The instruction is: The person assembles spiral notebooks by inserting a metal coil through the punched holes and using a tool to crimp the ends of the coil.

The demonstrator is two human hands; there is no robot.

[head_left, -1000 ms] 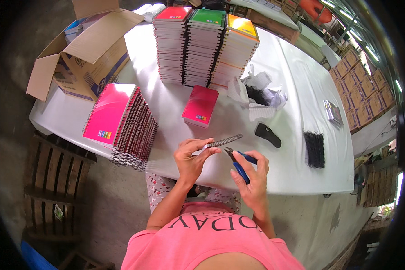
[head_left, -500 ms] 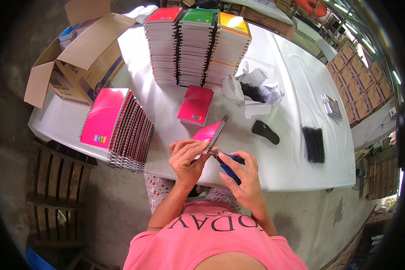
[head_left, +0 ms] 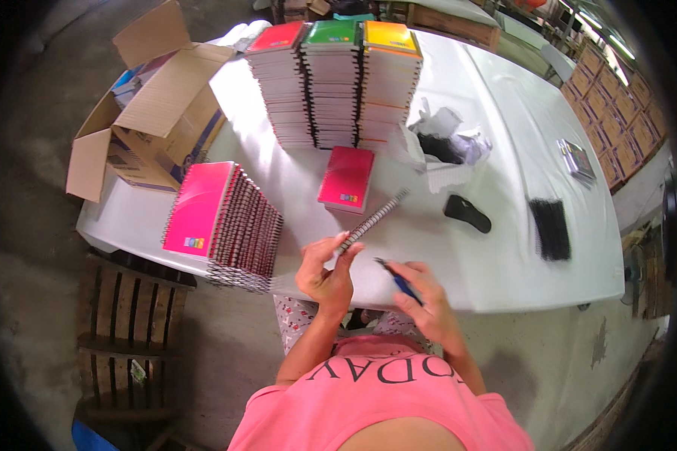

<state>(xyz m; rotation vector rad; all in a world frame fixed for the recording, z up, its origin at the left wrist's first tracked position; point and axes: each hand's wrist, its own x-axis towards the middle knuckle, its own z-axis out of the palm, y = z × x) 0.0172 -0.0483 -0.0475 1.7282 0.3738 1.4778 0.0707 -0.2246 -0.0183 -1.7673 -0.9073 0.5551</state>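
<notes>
My left hand (head_left: 326, 273) grips a spiral notebook (head_left: 373, 221) by its near end. The notebook is seen edge-on, tilted up and away, with its coil side showing. To the right, my right hand (head_left: 429, 302) is closed around blue-handled pliers (head_left: 405, 286). The dark tip of the pliers is apart from the notebook, a short gap to its right. Just beyond the notebook lies a short pile of pink notebooks (head_left: 347, 177). A taller stack of coil-bound pink notebooks (head_left: 201, 212) stands left of my left hand.
Tall red, green and yellow notebook stacks (head_left: 331, 90) stand at the back. An open cardboard box (head_left: 165, 143) is at the far left. Crumpled wrapping (head_left: 459, 161) with black coils, a black shoe-shaped object (head_left: 468, 213) and loose black coils (head_left: 550, 229) lie on the white table (head_left: 489, 278).
The pliers have come away from the notebook's coil end toward the right. The notebook has turned from showing its pink cover to edge-on. The whole view has shifted slightly.
</notes>
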